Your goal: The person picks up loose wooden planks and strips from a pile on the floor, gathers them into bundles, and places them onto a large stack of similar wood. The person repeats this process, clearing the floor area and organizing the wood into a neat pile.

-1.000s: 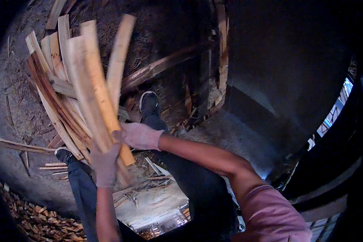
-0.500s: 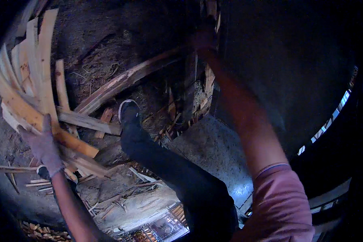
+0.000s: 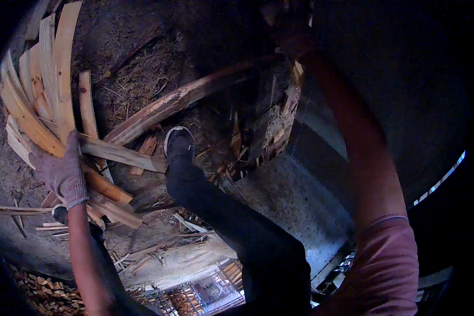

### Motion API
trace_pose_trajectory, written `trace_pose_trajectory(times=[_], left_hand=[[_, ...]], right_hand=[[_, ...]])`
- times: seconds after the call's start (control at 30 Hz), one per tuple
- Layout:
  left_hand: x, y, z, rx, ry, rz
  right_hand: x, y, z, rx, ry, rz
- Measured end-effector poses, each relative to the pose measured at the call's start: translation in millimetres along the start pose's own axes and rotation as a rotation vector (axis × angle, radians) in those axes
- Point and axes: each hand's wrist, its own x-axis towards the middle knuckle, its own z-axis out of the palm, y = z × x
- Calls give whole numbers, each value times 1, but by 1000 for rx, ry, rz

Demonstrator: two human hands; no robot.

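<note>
My left hand (image 3: 60, 171), in a pale work glove, is wrapped over a yellowish wooden plank (image 3: 34, 125) at the left. The plank sticks out on both sides of the glove. It lies among several other pale boards (image 3: 63, 68) fanned out on the ground. My right arm stretches far forward into shadow. Its hand (image 3: 295, 42) is beside the upper end of a long rough timber (image 3: 179, 100), near a split upright piece of wood (image 3: 287, 105). Darkness hides the right fingers and whatever they touch.
My dark-shoed foot (image 3: 180, 142) rests near a short board (image 3: 124, 152). A grey metal-like sheet (image 3: 295, 203) lies to the right, below a large dark panel (image 3: 384, 79). Wood splinters (image 3: 189, 224) litter the ground. Chopped wood (image 3: 47, 289) is heaped at lower left.
My left hand has gone from spread fingers beside the yellowish plank to closing around it. My right hand has shifted slightly farther up and right. The view has moved a little.
</note>
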Motion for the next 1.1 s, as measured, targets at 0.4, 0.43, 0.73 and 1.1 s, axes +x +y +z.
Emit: trace_pose_trajectory(times=[0.4, 0.43, 0.73, 1.1], left_hand=[[-2, -1, 10, 62, -19, -78], [1, 2, 8, 23, -16, -36], [-3, -1, 12, 49, -38, -122], [-4, -1, 12, 82, 4, 2]], right_hand=[[70, -287, -123, 573, 94, -244], [72, -290, -123, 616, 124, -244], [34, -193, -63, 568, 218, -47], [100, -151, -56, 527, 251, 320]])
